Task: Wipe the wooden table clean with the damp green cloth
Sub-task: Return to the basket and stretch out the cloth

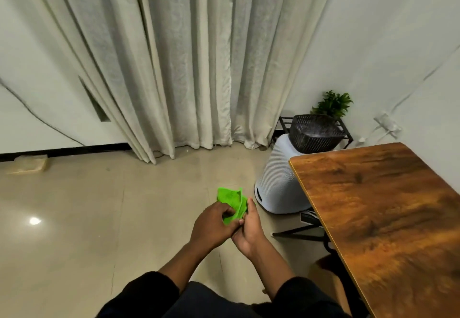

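Note:
A bright green cloth (pixel 232 202) is folded and held over the floor, left of the table. My left hand (pixel 212 225) grips its lower left part with the fingers curled over it. My right hand (pixel 249 230) clasps it from the right, thumb up along the cloth's edge. Both hands touch each other. The wooden table (pixel 388 218) with a dark brown grained top fills the right side; its top is bare and its near-left corner lies right of my hands.
A white ribbed appliance (pixel 276 188) stands on the floor by the table's far-left corner, with a black basket (pixel 315 132) and a green plant (pixel 333 103) on a black rack behind. Black table legs (pixel 298 233) reach under the top. Pale curtains (pixel 186 56) hang ahead. Beige tiled floor (pixel 99 218) spreads left.

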